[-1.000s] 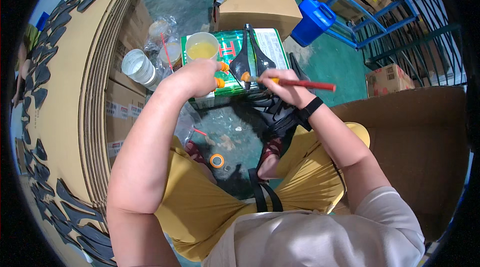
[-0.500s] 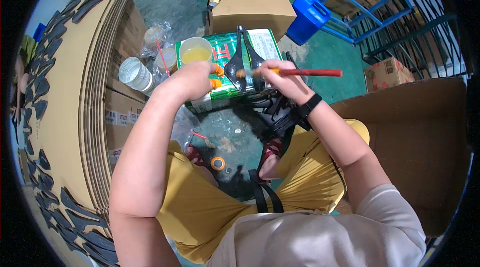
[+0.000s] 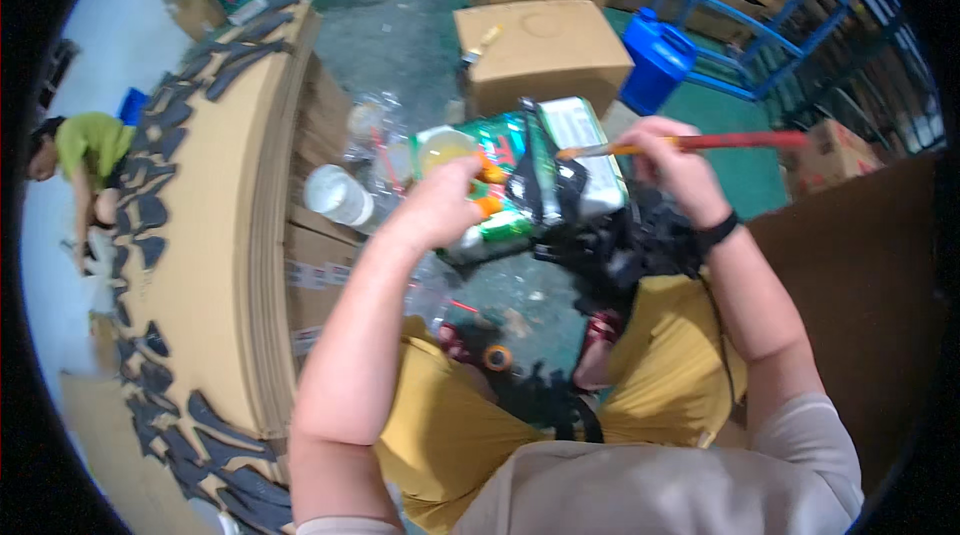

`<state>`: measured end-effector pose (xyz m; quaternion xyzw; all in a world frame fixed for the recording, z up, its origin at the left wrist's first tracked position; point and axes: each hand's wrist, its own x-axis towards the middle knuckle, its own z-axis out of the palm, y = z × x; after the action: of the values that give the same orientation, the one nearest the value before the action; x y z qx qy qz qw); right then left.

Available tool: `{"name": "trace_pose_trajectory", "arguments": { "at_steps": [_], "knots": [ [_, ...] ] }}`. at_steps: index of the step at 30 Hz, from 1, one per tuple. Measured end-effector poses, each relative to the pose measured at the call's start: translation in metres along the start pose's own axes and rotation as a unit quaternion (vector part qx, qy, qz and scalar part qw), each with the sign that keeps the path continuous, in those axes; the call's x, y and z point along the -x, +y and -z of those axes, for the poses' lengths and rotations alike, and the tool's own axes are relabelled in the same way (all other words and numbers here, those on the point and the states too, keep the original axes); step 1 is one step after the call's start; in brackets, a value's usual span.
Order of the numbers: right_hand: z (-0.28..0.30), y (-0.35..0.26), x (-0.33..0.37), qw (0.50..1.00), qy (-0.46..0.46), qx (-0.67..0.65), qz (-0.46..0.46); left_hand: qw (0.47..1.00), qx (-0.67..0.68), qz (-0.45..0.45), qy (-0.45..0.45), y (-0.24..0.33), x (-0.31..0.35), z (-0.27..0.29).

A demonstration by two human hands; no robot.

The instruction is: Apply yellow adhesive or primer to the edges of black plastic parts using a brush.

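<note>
A glossy black, forked flat piece [image 3: 526, 180] stands over a green and white package [image 3: 590, 125] in front of me. At its left edge is my left hand [image 3: 448, 200], orange covers on thumb and forefinger, which appear to grip that edge. My right hand [image 3: 675, 160] is closed around a paintbrush [image 3: 745, 141] with a red handle. The brush's bristles point left and lie close to the black piece; blur hides whether they touch. Beside my left hand, a cup of yellowish liquid [image 3: 440, 147] rests on the package, partly covered by the hand.
White stacked tubs [image 3: 338, 197] and clear plastic bags [image 3: 378, 125] are at left. Cardboard sheets [image 3: 235, 235] hold many black pieces. Ahead stand cartons [image 3: 545, 70] with brushes on top and a blue jerrycan [image 3: 657, 60]. A large open carton [image 3: 850, 305] fills the right. Another person [image 3: 95, 150] bends far left.
The view has shifted, so the scene sits farther right and lower. My right hand has drawn the brush rightward from the black piece's left part. My left hand stays at its edge.
</note>
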<state>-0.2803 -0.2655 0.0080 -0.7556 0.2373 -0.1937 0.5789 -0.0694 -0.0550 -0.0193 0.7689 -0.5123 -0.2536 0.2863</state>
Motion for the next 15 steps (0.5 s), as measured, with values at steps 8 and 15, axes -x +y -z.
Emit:
{"name": "trace_pose_trajectory", "arguments": {
  "at_steps": [8,15],
  "knots": [
    [0.054,0.0,-0.018,0.959,0.166,-0.206,0.099,0.998,-0.064,0.021,0.018,0.034,-0.055,0.036],
    [0.082,0.006,-0.031,0.938,0.208,-0.257,0.103,0.961,-0.246,0.101,-0.07,0.019,-0.206,0.025]
  ]
}}
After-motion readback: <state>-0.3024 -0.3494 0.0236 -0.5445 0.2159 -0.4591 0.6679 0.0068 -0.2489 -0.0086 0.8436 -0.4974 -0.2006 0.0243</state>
